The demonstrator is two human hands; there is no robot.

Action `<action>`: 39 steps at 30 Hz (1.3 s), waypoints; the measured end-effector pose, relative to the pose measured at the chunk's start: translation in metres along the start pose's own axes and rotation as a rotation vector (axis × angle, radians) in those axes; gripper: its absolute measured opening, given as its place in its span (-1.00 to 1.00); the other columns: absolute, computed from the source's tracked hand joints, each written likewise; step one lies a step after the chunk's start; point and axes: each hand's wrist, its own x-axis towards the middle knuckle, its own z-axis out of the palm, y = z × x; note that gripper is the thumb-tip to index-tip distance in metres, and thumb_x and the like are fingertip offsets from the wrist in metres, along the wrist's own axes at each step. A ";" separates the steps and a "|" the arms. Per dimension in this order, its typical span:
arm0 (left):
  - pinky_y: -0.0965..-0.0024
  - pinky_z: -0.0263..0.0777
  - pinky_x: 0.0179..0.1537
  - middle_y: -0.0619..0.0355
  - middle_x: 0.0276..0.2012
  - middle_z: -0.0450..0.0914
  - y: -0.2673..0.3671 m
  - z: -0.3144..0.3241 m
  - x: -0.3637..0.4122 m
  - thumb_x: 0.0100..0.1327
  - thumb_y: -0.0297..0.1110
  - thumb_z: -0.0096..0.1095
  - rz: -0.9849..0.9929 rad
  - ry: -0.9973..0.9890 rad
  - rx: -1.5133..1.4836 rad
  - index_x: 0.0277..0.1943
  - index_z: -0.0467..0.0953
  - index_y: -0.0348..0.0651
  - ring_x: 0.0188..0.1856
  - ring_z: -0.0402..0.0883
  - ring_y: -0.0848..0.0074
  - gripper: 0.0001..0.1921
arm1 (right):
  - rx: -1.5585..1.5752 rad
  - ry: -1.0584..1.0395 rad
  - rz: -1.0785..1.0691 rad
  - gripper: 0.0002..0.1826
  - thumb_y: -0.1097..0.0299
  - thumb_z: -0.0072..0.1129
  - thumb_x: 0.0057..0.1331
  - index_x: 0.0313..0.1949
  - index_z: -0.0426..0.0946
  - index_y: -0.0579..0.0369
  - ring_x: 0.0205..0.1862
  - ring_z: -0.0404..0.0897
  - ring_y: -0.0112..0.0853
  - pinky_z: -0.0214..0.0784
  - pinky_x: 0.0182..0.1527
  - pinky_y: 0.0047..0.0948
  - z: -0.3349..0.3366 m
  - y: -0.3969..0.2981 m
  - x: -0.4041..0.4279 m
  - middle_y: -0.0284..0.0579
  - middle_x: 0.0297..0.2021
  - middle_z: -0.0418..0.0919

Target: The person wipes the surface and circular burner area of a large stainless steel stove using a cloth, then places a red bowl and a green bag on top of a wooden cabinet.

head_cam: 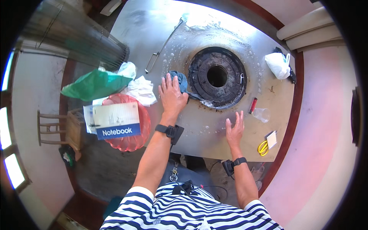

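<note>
My left hand [173,96] lies over a bunched blue-grey cloth [181,80], its fingers stretched out and the cloth held under the palm against the metal tabletop. A tail of the cloth reaches right to the rim of a round black iron stove top [198,89] with an open centre hole. Whitish foam [207,103] clings to the rim's near edge. To the lower right, my right hand [235,130] is open over the table and holds nothing. Closest to it are a red lighter [253,105] and a clear plastic cup [261,115] lying on its side.
A metal tabletop [201,143] with soap suds surrounds the stove. At left are a pink scalloped tray [145,123], a notebook [118,118], crumpled tissues [141,89] and a green bag [96,84]. A metal hook rod [165,43], white bag [277,65] and yellow-handled scissors [263,148] also lie there.
</note>
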 end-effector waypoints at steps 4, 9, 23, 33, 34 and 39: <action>-0.04 0.04 0.31 -0.17 0.30 0.25 0.010 0.003 0.016 0.04 -0.09 0.32 0.049 0.004 0.004 0.21 0.33 -0.23 0.35 0.16 -0.01 -0.31 | -0.016 0.056 0.016 -0.41 0.16 0.10 0.31 0.25 0.26 0.18 0.38 0.12 -0.01 -0.08 0.35 0.05 0.015 0.006 0.024 0.12 0.36 0.12; 0.03 0.14 0.25 -0.08 0.19 0.37 0.010 0.032 0.057 0.04 -0.16 0.39 0.168 0.210 0.064 0.06 0.41 -0.23 0.25 0.27 0.03 -0.44 | -0.093 0.127 0.011 -0.39 0.15 0.16 0.27 0.26 0.27 0.10 0.41 0.09 -0.06 -0.13 0.38 0.03 0.026 0.003 0.051 0.06 0.37 0.13; 0.12 0.30 -0.03 0.06 -0.14 0.51 0.006 0.023 0.047 -0.03 -0.33 0.32 0.281 0.027 0.087 -0.22 0.48 -0.15 -0.05 0.45 0.15 -0.72 | -0.058 0.105 0.103 -0.43 0.17 0.22 0.14 0.17 0.40 -0.02 0.42 0.07 -0.15 -0.13 0.38 0.00 0.020 0.015 0.056 -0.08 0.35 0.18; 0.11 0.32 -0.14 0.04 -0.31 0.48 0.063 0.057 0.215 0.00 -0.30 0.32 0.483 0.185 0.117 -0.34 0.47 -0.15 -0.20 0.46 0.12 -0.79 | -0.041 0.086 0.124 -0.46 0.14 0.21 0.13 0.12 0.45 -0.06 0.40 0.12 -0.14 -0.10 0.36 0.01 0.021 0.008 0.066 -0.10 0.34 0.20; 0.11 0.32 -0.14 0.04 -0.31 0.48 0.058 0.054 0.205 0.00 -0.30 0.32 0.486 0.180 0.114 -0.34 0.47 -0.15 -0.20 0.46 0.12 -0.79 | -0.040 0.077 0.126 -0.47 0.14 0.21 0.13 0.12 0.45 -0.06 0.40 0.12 -0.15 -0.09 0.36 0.01 0.021 0.007 0.064 -0.10 0.34 0.21; 0.12 0.32 -0.17 0.05 -0.33 0.48 0.035 0.045 0.133 -0.06 -0.39 0.34 0.505 0.069 -0.027 -0.35 0.47 -0.15 -0.21 0.47 0.13 -0.80 | -0.055 0.077 0.168 -0.48 0.16 0.21 0.13 0.11 0.46 -0.07 0.39 0.13 -0.15 -0.09 0.36 0.01 0.014 0.012 0.060 -0.10 0.33 0.22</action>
